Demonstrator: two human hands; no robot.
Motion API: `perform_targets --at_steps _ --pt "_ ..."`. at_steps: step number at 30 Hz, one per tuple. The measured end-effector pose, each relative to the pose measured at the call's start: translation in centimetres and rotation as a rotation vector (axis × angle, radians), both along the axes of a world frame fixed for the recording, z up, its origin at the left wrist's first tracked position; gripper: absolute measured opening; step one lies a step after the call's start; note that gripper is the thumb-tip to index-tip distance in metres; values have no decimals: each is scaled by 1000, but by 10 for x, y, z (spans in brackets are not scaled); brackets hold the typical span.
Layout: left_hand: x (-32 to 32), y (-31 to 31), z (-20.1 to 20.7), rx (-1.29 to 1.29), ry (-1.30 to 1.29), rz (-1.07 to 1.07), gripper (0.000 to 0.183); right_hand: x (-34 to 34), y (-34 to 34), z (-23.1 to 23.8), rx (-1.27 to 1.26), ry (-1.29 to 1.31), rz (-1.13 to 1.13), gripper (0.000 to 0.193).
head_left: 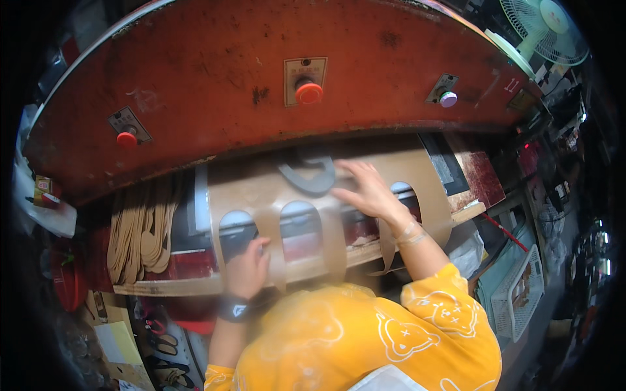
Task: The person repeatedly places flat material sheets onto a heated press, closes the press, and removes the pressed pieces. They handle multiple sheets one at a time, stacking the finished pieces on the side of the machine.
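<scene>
A brown sheet with several arch-shaped cutouts lies across the press bed, its strips hanging over the front edge. On it is a grey U-shaped cutting die, blurred by motion. My right hand reaches to the die's right side, thumb and fingers spread at its edge. At the sheet's front left, my left hand is curled by a strip between two cutouts, seemingly pinching it; blur softens its fingertips.
The orange press beam spans the far side, with a red button at its centre. A stack of cut brown pieces lies left on the bed. To the right are a white basket and a fan.
</scene>
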State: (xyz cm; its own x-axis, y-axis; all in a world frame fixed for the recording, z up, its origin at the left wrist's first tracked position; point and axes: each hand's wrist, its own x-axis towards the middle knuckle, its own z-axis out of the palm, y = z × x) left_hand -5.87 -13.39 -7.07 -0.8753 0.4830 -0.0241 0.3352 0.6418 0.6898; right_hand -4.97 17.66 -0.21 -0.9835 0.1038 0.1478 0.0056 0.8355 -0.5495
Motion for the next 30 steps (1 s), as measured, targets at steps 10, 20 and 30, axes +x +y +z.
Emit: perform_targets --at_steps 10,20,30 --pt "-33 4 2 107 -102 -163 31 -125 -26 -24 54 -87 -9 80" --pt "-48 10 8 25 -179 -279 29 -81 62 -12 158 -57 -128 74" --pt "-18 15 0 80 -78 -116 27 -66 99 -30 167 275 -136 64"
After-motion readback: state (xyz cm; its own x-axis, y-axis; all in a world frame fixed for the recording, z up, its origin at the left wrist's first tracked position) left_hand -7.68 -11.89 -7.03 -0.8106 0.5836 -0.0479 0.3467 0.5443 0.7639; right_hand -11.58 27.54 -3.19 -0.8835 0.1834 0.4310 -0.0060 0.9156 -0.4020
